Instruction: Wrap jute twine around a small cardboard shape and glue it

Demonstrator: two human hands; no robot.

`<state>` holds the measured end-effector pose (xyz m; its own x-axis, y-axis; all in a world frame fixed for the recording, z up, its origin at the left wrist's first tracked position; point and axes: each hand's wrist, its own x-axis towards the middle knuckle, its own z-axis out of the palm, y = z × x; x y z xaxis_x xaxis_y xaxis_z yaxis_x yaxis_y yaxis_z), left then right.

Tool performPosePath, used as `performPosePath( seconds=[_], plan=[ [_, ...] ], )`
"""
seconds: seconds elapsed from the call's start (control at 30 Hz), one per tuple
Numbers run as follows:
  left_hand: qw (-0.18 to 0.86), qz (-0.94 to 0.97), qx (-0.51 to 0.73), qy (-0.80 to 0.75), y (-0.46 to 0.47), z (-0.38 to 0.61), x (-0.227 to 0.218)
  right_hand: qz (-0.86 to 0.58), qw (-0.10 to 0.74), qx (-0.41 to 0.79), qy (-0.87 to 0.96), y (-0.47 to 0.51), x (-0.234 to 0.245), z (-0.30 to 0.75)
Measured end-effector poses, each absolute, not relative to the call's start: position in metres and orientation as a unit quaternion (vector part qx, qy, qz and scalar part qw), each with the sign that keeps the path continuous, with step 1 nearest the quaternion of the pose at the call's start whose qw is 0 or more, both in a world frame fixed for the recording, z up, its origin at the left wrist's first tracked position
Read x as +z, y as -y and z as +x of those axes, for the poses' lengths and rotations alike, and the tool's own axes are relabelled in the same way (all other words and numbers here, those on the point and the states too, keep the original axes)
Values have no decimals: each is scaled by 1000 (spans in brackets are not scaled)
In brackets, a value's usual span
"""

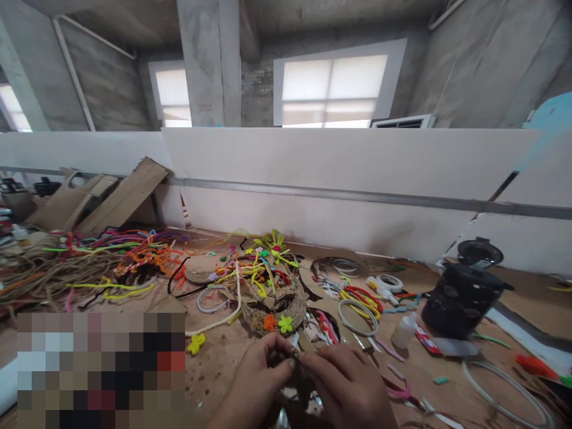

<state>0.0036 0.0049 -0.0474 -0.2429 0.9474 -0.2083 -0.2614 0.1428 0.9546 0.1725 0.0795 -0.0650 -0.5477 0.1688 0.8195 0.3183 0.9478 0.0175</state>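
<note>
My left hand (263, 378) and my right hand (346, 381) meet at the bottom middle of the head view. Thumb and fingers of each are pinched together around something small and brownish that I cannot make out; the fingers mostly hide it. Just beyond them lies a twine-wrapped ring (297, 304), with an orange flower (269, 323) and a yellow-green flower (285, 323) at its near edge. A yellow flower (196, 344) rests on the table left of my hands. Pale hoops lie nearby, one (357, 317) to the right and another (212, 299) to the left.
Tangled pipe cleaners (143, 256) and twine (53, 277) cover the left side. A small glue bottle (404, 331) and a black pot-like container (465, 298) stand at right. Cardboard pieces (125, 196) lean against the white partition (313, 161). The lower left corner is pixelated.
</note>
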Motion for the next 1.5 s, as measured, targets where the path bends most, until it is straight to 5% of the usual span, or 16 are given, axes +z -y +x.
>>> performPosePath(
  seconds=[1.5],
  plan=[
    [561, 283, 581, -518, -4, 4, -47, -107, 428, -126, 889, -83, -63, 176]
  ],
)
